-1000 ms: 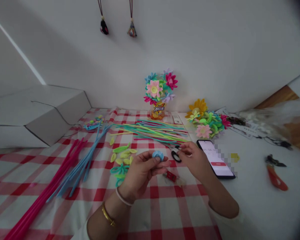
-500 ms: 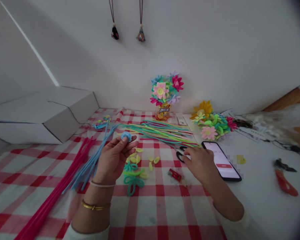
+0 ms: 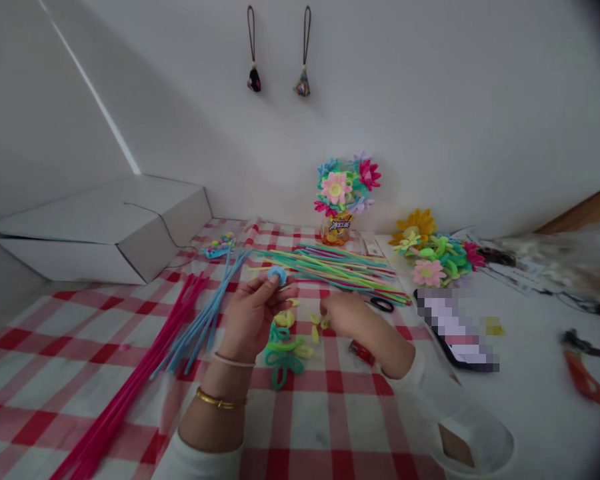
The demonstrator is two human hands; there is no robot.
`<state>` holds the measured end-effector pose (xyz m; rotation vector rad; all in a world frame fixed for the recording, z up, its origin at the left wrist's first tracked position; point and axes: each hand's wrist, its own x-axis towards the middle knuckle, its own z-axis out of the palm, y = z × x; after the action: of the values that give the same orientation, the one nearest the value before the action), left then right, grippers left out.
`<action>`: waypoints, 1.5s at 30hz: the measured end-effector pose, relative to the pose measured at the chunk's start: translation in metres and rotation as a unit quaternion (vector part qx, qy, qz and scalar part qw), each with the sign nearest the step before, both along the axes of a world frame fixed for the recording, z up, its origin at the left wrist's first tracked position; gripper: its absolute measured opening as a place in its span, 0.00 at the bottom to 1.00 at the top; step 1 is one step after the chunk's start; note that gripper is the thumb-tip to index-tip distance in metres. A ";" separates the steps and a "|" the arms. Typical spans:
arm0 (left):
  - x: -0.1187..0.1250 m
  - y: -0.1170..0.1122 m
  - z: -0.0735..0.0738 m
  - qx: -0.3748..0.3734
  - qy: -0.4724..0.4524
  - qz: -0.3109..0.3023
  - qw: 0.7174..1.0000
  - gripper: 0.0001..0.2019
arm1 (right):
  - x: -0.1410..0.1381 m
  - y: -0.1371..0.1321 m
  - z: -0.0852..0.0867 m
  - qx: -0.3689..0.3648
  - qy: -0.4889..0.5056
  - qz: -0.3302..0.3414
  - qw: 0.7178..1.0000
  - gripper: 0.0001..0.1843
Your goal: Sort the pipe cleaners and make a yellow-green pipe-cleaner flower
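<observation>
Between the thumb and fingers of my left hand (image 3: 254,313) is a small light-blue fuzzy coil (image 3: 278,275), held above the table. My right hand (image 3: 350,316) reaches down at the loose yellow pipe-cleaner petals (image 3: 315,332), its fingertips at the nearest one. Its fingers are curled and mostly hidden, so a grip on a petal cannot be made out. Below the left fingers lie more yellow petals (image 3: 284,320) and green looped pipe-cleaner leaves (image 3: 286,361). Behind the right hand shows a black scissors handle (image 3: 381,305).
Multicoloured pipe cleaners (image 3: 340,267) lie across the back. Blue (image 3: 205,320) and pink stems (image 3: 145,373) are at left, beside a white box (image 3: 155,227). A flower-filled jar (image 3: 336,229), loose flowers (image 3: 435,260), a phone (image 3: 455,333), a red lighter (image 3: 363,353) and red-handled pliers (image 3: 585,377) stand or lie around.
My right hand has left the scissors and moved left to the yellow petals. My left hand still holds the blue coil. The whole view has shifted slightly.
</observation>
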<state>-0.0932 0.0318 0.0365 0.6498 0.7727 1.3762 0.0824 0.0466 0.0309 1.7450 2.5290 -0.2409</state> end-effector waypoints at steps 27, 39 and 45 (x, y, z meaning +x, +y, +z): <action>0.040 -0.032 0.001 -0.028 0.090 -0.299 0.950 0.09 | 0.056 -0.051 0.014 -0.183 0.807 -0.111 0.550 0.04; 0.039 -0.032 0.002 -0.023 0.076 -0.304 0.949 0.09 | 0.046 -0.055 0.009 -0.039 0.707 -0.092 0.700 0.05; 0.039 -0.032 0.003 -0.023 0.079 -0.298 0.951 0.09 | 0.048 -0.056 0.007 -0.095 0.696 -0.097 0.705 0.03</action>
<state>-0.0546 -0.0002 0.0394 0.8785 0.6559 0.7573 0.1300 -0.0094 0.0378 2.0459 2.6093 -2.5725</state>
